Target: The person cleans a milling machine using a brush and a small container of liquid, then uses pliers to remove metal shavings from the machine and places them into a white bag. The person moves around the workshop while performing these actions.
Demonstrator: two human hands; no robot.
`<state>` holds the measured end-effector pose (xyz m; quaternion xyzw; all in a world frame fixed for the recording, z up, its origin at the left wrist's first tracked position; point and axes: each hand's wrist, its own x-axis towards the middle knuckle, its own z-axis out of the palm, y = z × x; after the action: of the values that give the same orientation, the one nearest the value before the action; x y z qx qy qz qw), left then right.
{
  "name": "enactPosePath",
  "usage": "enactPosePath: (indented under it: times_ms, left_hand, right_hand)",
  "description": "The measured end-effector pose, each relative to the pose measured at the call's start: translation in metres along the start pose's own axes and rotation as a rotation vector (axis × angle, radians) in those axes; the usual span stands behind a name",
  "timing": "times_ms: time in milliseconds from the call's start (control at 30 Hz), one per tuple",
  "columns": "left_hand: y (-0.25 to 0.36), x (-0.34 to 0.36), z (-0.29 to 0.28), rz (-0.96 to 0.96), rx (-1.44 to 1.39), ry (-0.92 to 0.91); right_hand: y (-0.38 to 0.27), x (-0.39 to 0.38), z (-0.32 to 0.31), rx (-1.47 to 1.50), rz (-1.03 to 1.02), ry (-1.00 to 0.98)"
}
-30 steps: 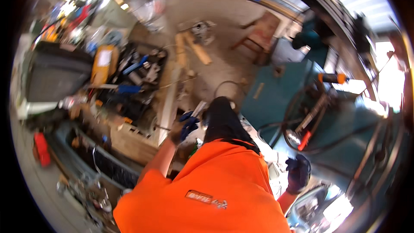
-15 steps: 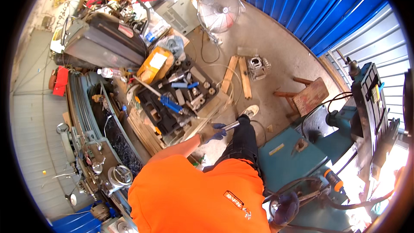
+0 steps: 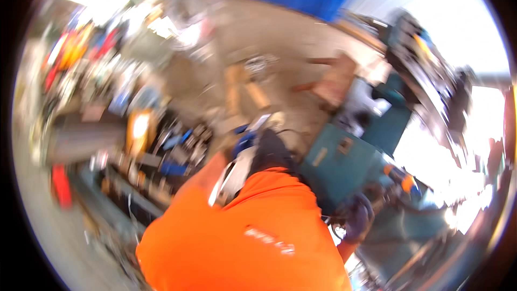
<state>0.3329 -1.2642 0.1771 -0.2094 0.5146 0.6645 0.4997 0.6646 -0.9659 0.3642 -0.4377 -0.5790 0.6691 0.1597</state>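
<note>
In a blue-purple glove, my left hand (image 3: 245,143) is closed round a short silver metal bar (image 3: 259,123), held in front of my dark trouser leg. On the other side my right hand (image 3: 359,219), in a dark purple glove, is beside the green machine (image 3: 336,161) and some dark cables. Motion blur smears its fingers, so what it touches is unclear. An orange and dark tool handle (image 3: 401,179) sticks up near that hand.
A red-brown wooden stool (image 3: 336,80) stands beyond the green machine. Wooden strips (image 3: 232,89) and a metal casting (image 3: 259,64) lie on the floor. Tools, including a blue-handled one (image 3: 173,168), crowd the left, near a yellow package (image 3: 141,129). Farther off stands a fan (image 3: 188,19).
The whole view has swung to the right, blurring the picture; the surroundings have shifted left. My left hand keeps the metal bar. The right hand stays beside the machine.
</note>
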Motion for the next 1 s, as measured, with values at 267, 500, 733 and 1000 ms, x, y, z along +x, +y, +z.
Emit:
enactPosePath:
  times_ms: [267,500,733,1000]
  left_hand:
    - [0.044,0.054,-0.002,0.018,0.028,-0.011]
    - [0.084,0.082,0.018,-0.016,0.012,-0.037]
    - [0.104,0.084,0.049,0.057,0.027,-0.094]
    - [0.160,0.091,0.094,0.102,-0.173,-0.092]
  right_hand:
    - [-0.038,0.025,0.044,0.286,0.072,0.008]
    - [-0.046,0.044,0.051,0.369,0.124,-0.031]
    - [-0.043,0.084,0.056,0.376,0.119,0.017]
    - [-0.056,0.147,0.050,0.373,0.030,-0.127]
